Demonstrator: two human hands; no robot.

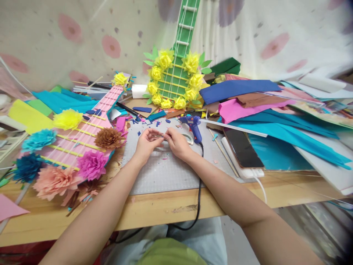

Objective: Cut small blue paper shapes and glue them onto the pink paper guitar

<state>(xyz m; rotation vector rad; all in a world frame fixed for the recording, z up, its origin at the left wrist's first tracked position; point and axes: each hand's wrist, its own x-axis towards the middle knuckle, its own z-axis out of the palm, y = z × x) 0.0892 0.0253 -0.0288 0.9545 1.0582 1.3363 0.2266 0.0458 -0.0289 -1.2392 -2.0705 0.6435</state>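
Observation:
My left hand (146,142) and my right hand (178,142) meet over a grey cutting mat (165,169). Both pinch a small thin piece (160,137) between their fingertips; it is too small to name. A blue glue gun (193,127) stands just right of my right hand, its black cord running off the table edge. Small paper scraps lie scattered on the mat around my hands.
A pink paper guitar (82,141) with several paper flowers lies at left. A green guitar (176,77) ringed with yellow flowers leans at the back. A black phone (242,148) lies right of the mat. Sheets of coloured crepe paper (275,114) pile at right.

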